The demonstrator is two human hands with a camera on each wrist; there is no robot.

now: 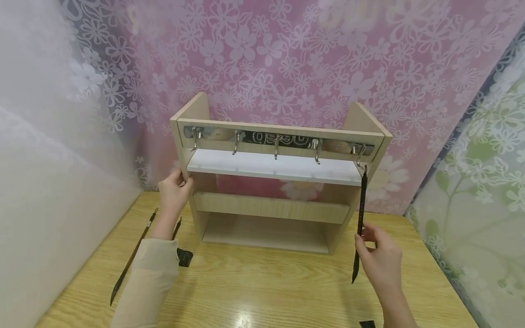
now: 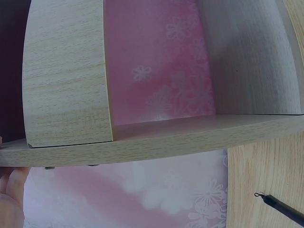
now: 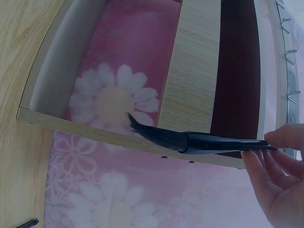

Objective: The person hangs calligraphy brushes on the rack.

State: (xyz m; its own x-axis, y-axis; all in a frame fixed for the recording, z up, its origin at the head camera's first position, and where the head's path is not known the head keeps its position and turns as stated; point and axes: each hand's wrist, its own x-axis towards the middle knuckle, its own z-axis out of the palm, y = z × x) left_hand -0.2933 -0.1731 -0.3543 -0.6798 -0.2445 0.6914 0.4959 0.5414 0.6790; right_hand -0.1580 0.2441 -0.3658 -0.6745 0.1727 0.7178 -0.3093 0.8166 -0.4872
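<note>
My right hand [image 1: 380, 255] pinches a brush [image 1: 362, 205] at four o'clock, loop [image 1: 365, 168] near the end hook [image 1: 361, 155], catch unclear; my left hand [image 1: 174, 193] grips the rack [image 1: 270, 207] at nine; two brushes [image 1: 133, 256] lie unhung at eight.

Left grip [image 2: 13, 198] (in its wrist view) mostly cut off by the edge

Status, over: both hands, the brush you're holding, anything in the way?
Left hand gripping side of wooden rack. Right hand pinching dark brush, tip down. Loop at rightmost hook; can't tell if hooked. No obstruction visible there.
</note>
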